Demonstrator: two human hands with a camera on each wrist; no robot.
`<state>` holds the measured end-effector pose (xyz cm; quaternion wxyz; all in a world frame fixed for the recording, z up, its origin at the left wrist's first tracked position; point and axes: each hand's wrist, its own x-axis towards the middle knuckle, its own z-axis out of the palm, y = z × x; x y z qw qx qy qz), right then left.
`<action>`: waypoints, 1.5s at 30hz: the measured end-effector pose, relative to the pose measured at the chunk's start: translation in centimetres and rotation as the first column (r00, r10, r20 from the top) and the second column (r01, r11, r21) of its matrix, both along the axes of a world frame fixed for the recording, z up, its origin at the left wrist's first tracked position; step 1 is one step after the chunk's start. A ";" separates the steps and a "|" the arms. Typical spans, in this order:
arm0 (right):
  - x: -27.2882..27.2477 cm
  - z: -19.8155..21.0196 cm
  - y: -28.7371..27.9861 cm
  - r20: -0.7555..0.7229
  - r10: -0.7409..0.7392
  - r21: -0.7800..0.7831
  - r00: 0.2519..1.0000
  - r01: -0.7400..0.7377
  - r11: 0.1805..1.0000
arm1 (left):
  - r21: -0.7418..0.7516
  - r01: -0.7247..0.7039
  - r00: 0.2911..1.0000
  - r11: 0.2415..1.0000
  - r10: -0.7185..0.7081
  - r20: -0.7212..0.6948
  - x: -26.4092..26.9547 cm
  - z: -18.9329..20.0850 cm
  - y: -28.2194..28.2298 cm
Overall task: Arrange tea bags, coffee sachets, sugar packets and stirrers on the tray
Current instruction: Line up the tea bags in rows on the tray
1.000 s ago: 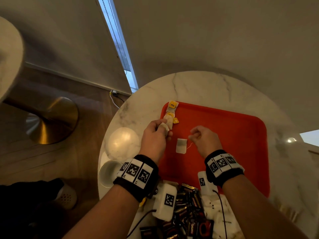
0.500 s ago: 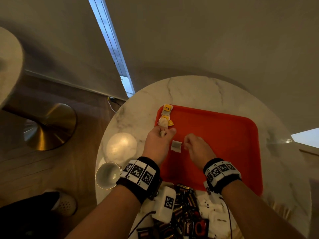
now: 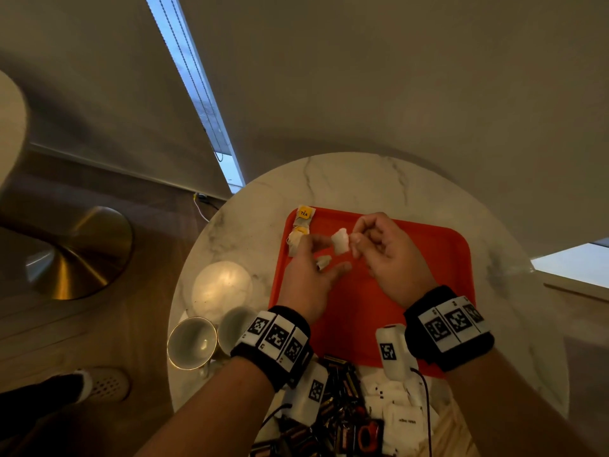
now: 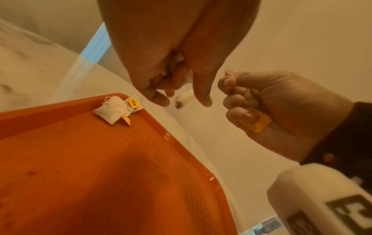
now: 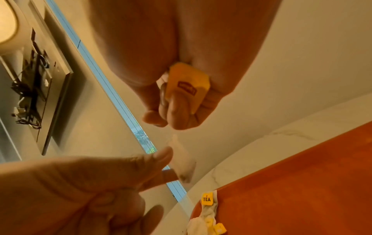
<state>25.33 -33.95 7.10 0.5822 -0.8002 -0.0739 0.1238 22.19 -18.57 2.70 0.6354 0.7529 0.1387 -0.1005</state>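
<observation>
A: Over the tray (image 3: 412,258), head view: right hand (image 3: 392,258) dangles a bag (image 3: 340,244) at its 9 o'clock; left hand (image 3: 308,275), nearer, pinches it and clasps another.

B: Left wrist: tag (image 4: 257,121) clenched in right fingers.

A: Right wrist: bag hangs lengthwise, toward 6.

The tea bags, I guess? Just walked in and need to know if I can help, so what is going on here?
A person is laying out tea bags on an orange tray. Their right hand holds a yellow tag against the palm while a tea bag hangs above the tray; the left hand reaches for it. Two tea bags already lie in the tray's far left corner. Coffee sachets and white packets wait on the marble table.
</observation>
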 end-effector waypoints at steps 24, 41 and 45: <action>-2.6 -1.4 -0.7 -0.136 0.031 -0.036 0.990 -0.036 0.999 | -0.260 -0.355 0.933 0.898 0.356 -0.044 1.7 1.3 0.3; -1.3 -0.9 -1.5 -0.140 0.036 0.080 0.990 -0.024 0.997 | -0.306 -0.067 0.998 0.950 0.057 -0.040 0.9 2.1 0.1; -1.0 -0.5 -1.3 -0.194 0.030 0.169 0.981 0.003 0.986 | -0.339 -0.009 0.998 0.941 -0.011 -0.058 0.7 2.7 -0.1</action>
